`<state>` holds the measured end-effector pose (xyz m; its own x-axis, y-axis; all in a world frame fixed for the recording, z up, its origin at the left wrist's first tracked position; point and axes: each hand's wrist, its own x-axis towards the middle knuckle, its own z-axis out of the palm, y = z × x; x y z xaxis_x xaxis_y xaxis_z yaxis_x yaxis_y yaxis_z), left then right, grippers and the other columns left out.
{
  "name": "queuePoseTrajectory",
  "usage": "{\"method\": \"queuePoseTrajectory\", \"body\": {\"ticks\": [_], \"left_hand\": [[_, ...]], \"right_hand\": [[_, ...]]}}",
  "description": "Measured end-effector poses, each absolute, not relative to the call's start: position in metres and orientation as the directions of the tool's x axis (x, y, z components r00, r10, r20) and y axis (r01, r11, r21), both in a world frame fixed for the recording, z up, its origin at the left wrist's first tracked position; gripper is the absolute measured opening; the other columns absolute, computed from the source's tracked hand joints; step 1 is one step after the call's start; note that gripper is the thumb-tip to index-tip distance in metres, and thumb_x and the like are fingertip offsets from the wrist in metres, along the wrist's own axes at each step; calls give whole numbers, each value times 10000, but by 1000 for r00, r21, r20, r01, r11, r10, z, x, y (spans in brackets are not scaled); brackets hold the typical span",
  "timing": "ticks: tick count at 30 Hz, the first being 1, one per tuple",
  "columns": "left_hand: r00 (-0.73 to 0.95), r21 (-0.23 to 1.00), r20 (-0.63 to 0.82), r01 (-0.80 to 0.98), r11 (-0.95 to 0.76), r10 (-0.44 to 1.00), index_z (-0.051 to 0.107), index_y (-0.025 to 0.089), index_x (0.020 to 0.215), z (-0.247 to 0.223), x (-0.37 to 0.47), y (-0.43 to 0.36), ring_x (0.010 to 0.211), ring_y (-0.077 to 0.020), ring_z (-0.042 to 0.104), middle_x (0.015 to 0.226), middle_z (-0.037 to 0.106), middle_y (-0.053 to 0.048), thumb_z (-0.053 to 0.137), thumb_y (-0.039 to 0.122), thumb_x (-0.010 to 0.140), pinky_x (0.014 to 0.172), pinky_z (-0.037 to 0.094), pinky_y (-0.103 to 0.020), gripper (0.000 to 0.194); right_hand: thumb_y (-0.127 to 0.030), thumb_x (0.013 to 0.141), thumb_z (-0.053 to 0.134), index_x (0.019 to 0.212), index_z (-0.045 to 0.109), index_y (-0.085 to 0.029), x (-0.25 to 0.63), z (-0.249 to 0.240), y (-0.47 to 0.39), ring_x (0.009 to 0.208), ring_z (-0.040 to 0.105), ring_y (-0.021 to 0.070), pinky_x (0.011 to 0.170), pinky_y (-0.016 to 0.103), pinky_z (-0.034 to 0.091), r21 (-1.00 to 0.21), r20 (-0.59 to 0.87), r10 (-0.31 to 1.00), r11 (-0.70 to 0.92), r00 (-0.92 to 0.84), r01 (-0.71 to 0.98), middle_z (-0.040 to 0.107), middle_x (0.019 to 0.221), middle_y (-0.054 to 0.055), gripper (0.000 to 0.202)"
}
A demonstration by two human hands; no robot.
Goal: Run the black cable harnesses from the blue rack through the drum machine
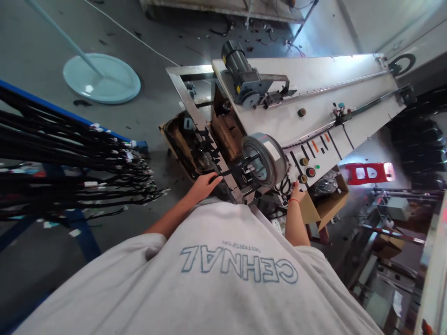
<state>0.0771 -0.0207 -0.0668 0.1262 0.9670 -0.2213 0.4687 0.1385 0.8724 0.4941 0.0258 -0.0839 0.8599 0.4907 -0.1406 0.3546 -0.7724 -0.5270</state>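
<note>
The left hand (pixel 207 183) is pinching a black strip (pixel 229 172) running to the ring (pixel 274 156) between the hands. The right hand (pixel 296 191) is hovering by the buttons (pixel 303 178), grip unclear. A box (pixel 333 207) is sitting nearby, cables (pixel 70 153) beyond the left arm.

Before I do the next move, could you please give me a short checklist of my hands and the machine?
1. Left hand holding the black strip: ok.
2. Right hand apart from the red button: ok.
3. Right hand touching the nearest yellow-rimmed button: cannot tell.
4. Motor stopped: cannot tell from one still picture.
5. Floor free of scraps: not ok, pieces lie beyond the white table.
</note>
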Motion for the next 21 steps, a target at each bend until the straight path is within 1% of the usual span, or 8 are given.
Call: {"method": "queuePoseTrajectory", "body": {"ticks": [2,3,6,7,10,13,17,21], "left_hand": [[149,878,-203,465,112,968,537,187,697,-62,80,-16,603,-154,495,637,563,-1,393,566,884,604,375,-270,447],[171,881,-196,463,97,966,534,186,687,-62,82,-15,603,-154,499,631,557,-2,394,558,886,606,375,-270,444],[220,879,-200,472,76,955,550,183,697,-63,87,-15,604,-160,513,632,568,-11,406,548,884,610,381,-272,435],[222,875,-205,478,77,953,564,180,716,-63,87,-15,612,-164,523,646,585,-18,413,549,881,613,386,-273,432],[198,863,-208,498,85,958,605,171,789,-65,86,-17,649,-176,555,705,638,-36,432,555,874,630,406,-275,430],[163,849,-204,520,91,965,627,169,850,-66,83,-16,643,-176,559,718,652,-36,451,559,864,628,409,-276,428],[187,839,-203,539,73,961,624,170,828,-68,87,-11,618,-169,543,689,636,-27,500,536,834,603,398,-271,387],[233,831,-188,555,28,954,627,176,807,-68,96,-5,651,-182,566,711,651,-37,487,481,852,632,408,-279,339]], "right_hand": [[-581,847,560,1197,553,-34,494,-90,25,1189,593,302,970,341,487,-488,-115,425,-811,898,321,624,1210,261,650],[-611,852,532,1202,545,-31,494,-91,25,1191,592,303,964,335,490,-464,-102,416,-824,904,326,618,1214,270,677],[-685,889,371,1229,507,-31,498,-95,25,1198,587,312,946,345,498,-403,-87,434,-839,897,367,611,1207,285,749],[-697,890,346,1234,497,-32,499,-96,26,1202,583,316,950,349,495,-390,-84,437,-842,896,374,607,1207,287,764],[-711,863,408,1224,490,-30,500,-99,27,1208,575,329,974,357,477,-388,-77,432,-843,898,372,593,1217,297,775],[-695,845,481,1225,494,-26,499,-99,27,1220,563,340,1003,371,455,-424,-84,420,-836,904,349,579,1245,301,770],[-667,843,523,1240,498,-21,497,-97,27,1229,556,341,1017,378,445,-457,-94,407,-829,909,324,575,1258,302,758],[-661,835,544,1230,512,-34,496,-95,27,1204,576,329,1001,366,458,-479,-90,397,-821,913,310,602,1230,280,742]]}}
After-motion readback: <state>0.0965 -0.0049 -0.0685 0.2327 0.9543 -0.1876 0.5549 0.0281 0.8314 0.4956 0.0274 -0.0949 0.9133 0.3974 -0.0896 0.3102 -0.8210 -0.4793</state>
